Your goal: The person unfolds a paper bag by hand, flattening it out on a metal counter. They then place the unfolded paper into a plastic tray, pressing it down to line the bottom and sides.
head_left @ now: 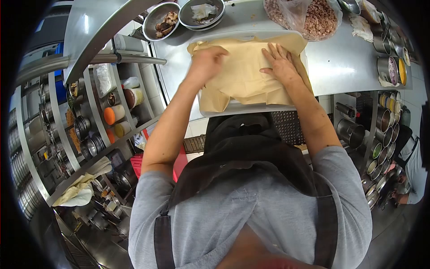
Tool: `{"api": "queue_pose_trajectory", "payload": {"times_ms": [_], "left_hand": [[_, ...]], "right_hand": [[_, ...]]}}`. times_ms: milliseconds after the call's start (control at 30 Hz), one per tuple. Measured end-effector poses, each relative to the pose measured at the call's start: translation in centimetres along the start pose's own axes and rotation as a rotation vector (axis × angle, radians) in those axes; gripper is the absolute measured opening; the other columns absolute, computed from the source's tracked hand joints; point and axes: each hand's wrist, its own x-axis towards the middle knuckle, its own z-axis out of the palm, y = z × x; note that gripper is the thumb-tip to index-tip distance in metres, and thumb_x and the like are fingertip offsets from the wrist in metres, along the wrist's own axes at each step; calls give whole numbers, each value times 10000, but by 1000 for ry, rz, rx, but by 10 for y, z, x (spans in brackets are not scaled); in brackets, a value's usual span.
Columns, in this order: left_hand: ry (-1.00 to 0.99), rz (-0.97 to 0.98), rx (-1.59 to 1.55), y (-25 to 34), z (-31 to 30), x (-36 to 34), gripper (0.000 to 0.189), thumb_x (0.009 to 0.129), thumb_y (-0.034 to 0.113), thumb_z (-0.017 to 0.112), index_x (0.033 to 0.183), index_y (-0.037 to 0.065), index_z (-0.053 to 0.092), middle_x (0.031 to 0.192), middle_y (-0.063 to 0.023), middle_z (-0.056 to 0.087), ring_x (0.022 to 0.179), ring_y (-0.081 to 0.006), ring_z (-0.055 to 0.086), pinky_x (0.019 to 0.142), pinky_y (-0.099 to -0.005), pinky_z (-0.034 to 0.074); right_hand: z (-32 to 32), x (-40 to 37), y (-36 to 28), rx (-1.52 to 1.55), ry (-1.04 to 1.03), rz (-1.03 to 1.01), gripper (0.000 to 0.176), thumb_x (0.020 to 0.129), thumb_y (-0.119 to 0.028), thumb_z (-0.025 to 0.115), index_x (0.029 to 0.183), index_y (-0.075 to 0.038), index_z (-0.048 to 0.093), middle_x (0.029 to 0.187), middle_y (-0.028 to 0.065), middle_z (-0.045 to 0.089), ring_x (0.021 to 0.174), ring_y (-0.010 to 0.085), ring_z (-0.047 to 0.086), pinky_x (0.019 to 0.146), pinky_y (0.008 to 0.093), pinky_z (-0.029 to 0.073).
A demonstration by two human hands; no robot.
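Note:
Brown parchment paper (pixel 244 67) is spread over a shallow metal tray (pixel 251 108), its creased edges standing up or overlapping the rim. My right hand (pixel 281 66) lies on the right part of the paper, fingers spread and thumb out to the side. Above the paper's left part is my left hand (pixel 206 65), slightly blurred, its fingers curled in. Whether those fingers pinch anything is hidden from me.
Behind the tray stand a metal bowl with brown pieces (pixel 154 18), stacked bowls (pixel 201 24) and a plastic bag of pinkish-brown chopped food (pixel 319 20). Steel shelving (pixel 87 89) is at left. Pots and tins (pixel 385 69) line the right. Another person (pixel 414 166) is at far right.

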Motion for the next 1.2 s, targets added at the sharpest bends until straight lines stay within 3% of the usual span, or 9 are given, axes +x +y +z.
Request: {"api": "queue_pose_trajectory", "payload": {"times_ms": [67, 133, 233, 433, 500, 567, 667, 1100, 1200], "left_hand": [[-295, 9, 259, 24, 20, -8, 436, 867, 112, 649, 1302, 112, 613, 1294, -144, 628, 1189, -312, 606, 970, -423, 506], [-513, -66, 722, 30, 44, -26, 729, 853, 236, 651, 1527, 190, 375, 1610, -170, 259, 1485, -401, 224, 1155, -583, 261], [-626, -189, 910, 21, 59, -43, 1039, 799, 295, 694, 1608, 264, 41, 1661, -127, -121, 1501, -463, -93, 1171, -660, 95], [-656, -191, 968, 22, 60, -48, 1052, 794, 357, 697, 1607, 267, 35, 1657, -165, -101, 1503, -477, -31, 1177, -640, 136], [-663, -184, 981, 20, 61, -45, 1060, 792, 400, 706, 1606, 276, 38, 1657, -166, -99, 1501, -481, -31, 1172, -647, 143], [-667, -190, 986, 19, 58, -42, 1070, 789, 442, 715, 1605, 285, 42, 1656, -167, -98, 1499, -484, -31, 1167, -655, 149], [-719, -165, 790, 20, 53, -39, 1108, 763, 529, 739, 1603, 302, 53, 1656, -165, -95, 1499, -482, -37, 1167, -650, 161], [-669, -135, 875, 19, 62, -51, 1103, 779, 414, 765, 1604, 326, 37, 1656, -135, -158, 1500, -460, -113, 1146, -613, 241], [-678, -140, 883, 21, 63, -50, 1103, 777, 427, 765, 1602, 329, 39, 1653, -148, -150, 1500, -467, -93, 1156, -629, 203]], "right_hand": [[2, 1, 1, -5, 12, -7, 822, 822, -517, 686, 1518, -208, 376, 1617, 63, 262, 1499, 323, 205, 1182, 607, 220], [1, -2, 2, -11, 26, -12, 832, 813, -521, 693, 1517, -209, 378, 1617, 62, 263, 1499, 321, 206, 1181, 603, 227], [-1, -3, 3, 30, 14, 0, 849, 795, -505, 718, 1516, -206, 381, 1620, 63, 256, 1502, 319, 199, 1185, 587, 236], [-15, -16, -11, -66, 68, -75, 695, 770, -320, 786, 1394, -150, 531, 1546, 104, 376, 1429, 305, 350, 1145, 495, 344], [5, -23, -14, 290, -2, -452, 384, 762, -253, 768, 1103, -85, 710, 1231, 153, 646, 1125, 309, 618, 965, 403, 496], [-10, -53, -43, 307, -351, -274, 192, 792, -250, 744, 809, -59, 742, 826, 150, 703, 802, 340, 675, 764, 389, 542], [13, -56, -25, 332, -440, -320, 178, 784, -250, 741, 740, -77, 742, 722, 140, 682, 709, 336, 664, 708, 431, 528], [-23, -82, -25, 27, -518, -195, 166, 814, -156, 661, 848, -7, 727, 917, 195, 708, 865, 408, 675, 850, 464, 537], [-17, -66, -56, 362, 61, -351, 239, 856, -119, 629, 1062, -8, 679, 962, 174, 703, 913, 393, 673, 892, 441, 533]]}}
